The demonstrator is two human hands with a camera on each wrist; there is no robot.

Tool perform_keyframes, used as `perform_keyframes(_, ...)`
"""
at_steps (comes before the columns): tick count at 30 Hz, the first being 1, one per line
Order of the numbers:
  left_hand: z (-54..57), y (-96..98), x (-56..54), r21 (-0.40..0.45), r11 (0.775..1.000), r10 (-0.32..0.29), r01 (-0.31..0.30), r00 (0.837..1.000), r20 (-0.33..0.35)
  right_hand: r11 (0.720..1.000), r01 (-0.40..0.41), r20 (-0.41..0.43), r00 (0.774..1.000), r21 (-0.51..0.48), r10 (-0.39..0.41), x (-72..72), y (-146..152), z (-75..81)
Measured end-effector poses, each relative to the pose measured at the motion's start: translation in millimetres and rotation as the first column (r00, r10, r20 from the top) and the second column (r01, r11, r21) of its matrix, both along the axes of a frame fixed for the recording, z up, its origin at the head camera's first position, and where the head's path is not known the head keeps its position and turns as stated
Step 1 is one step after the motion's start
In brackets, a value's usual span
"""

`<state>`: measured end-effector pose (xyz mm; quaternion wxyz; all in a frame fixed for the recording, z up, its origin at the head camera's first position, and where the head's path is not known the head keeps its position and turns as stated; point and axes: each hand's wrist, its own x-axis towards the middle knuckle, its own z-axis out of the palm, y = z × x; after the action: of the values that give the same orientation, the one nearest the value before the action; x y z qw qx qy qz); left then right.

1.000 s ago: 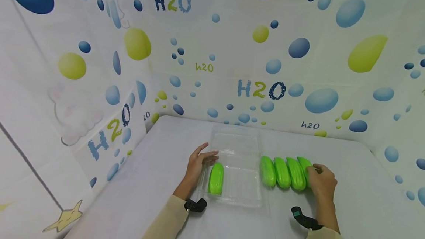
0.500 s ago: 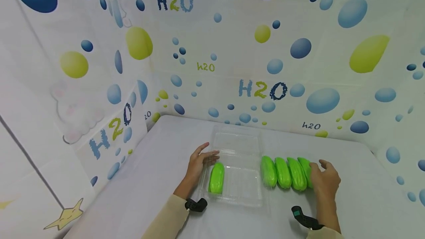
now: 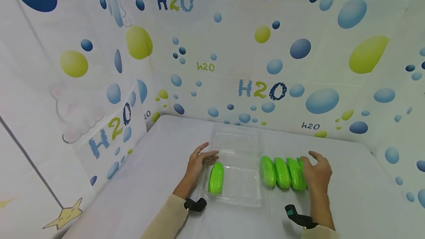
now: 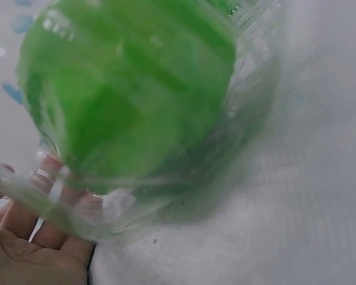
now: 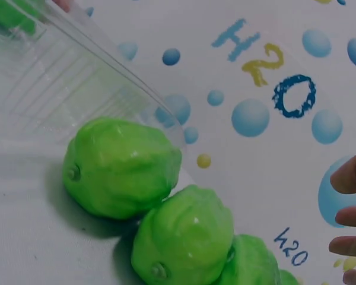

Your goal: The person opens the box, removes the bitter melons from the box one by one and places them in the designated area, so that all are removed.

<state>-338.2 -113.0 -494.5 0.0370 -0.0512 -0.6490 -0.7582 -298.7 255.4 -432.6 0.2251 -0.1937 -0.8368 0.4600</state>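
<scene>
A clear plastic clamshell box [image 3: 244, 185] lies opened out, its lid [image 3: 236, 142] folded away to the back. Inside it at the left is one bright green, ribbed vegetable [image 3: 216, 178], like a gourd. My left hand [image 3: 196, 165] touches the box's left side with extended fingers, seen partly through plastic in the left wrist view. Several matching green vegetables [image 3: 282, 173] stand side by side to the right of the box. Over the right end of that row is my right hand [image 3: 318, 172], covering much of the last one. Its fingers [image 5: 351, 216] are spread, nothing between them.
White cloth covers the table [image 3: 166, 139]. Behind and at the left hangs a white sheet [image 3: 232, 40] printed with blue and green spots and H2O lettering. The row's nearest vegetable sits close against the box's right edge.
My right hand has come off the rightmost green vegetable, shifted slightly right, then moved back left with its fingers apart. The left hand and the box stay in place.
</scene>
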Motion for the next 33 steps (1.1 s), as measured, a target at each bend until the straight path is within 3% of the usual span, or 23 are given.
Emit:
perform_keyframes(9, 0.8, -1.6, -1.7, 0.001, 1.0, -0.008, 0.008, 1.0, -0.005, 0.995, -0.098, 0.021, 0.995, 0.005, 0.098, -5.5, -18, 8.1)
perform_keyframes(18, -0.3, -1.0, -1.0, 0.001, 1.0, -0.017, 0.017, 1.0, -0.011, 0.983, -0.181, -0.016, 0.983, 0.01, 0.181, 0.7, -42, 17.4)
perform_keyframes(27, -0.4, 0.7, -2.3, -0.005, 1.0, -0.012, 0.012, 1.0, -0.014, 0.954, -0.299, -0.047, 0.953, 0.032, 0.3, 0.5, -70, 19.1)
perform_keyframes(33, -1.6, -0.4, -1.1, -0.009, 1.0, -0.005, 0.005, 1.0, -0.006, 0.942, -0.332, -0.045, 0.941, 0.052, 0.334, 1.2, -84, 15.5)
